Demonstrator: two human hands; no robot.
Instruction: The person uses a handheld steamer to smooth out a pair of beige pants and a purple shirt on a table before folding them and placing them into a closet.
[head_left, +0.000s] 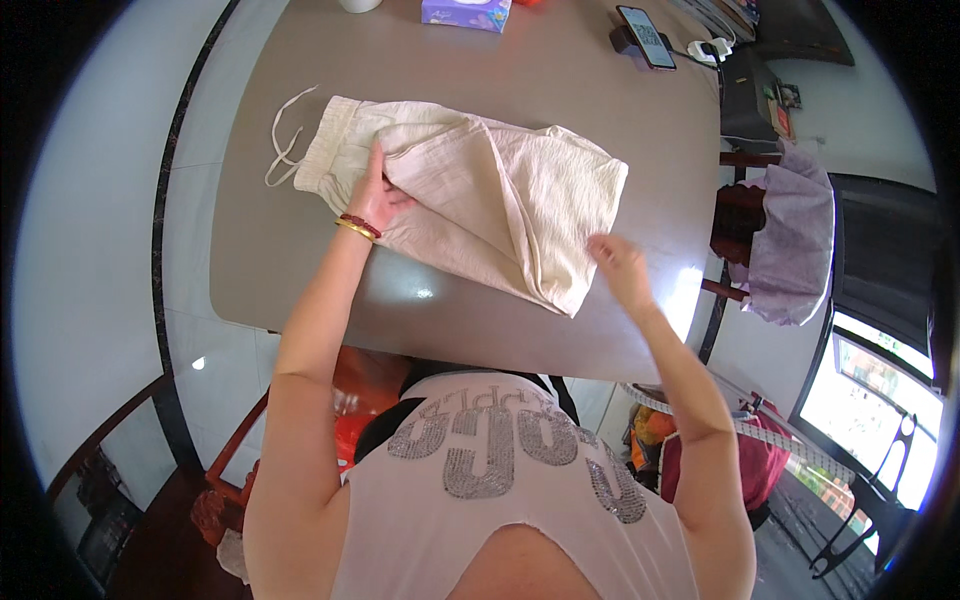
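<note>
Cream drawstring trousers lie folded on the brown tabletop, with the gathered elastic waistband at the left. A loose drawstring trails off that end onto the table. My left hand rests on the cloth near the waistband, fingers spread, its fingertips by the edge of a folded-over flap. Just at the right edge of the trousers is my right hand, fingers curled and slightly blurred. Whether it pinches the hem cannot be made out.
On the table a purple tissue box and a white cup stand at the far side. A phone leans on a stand at the far right, near a white power strip. A cloth-draped chair stands to the right.
</note>
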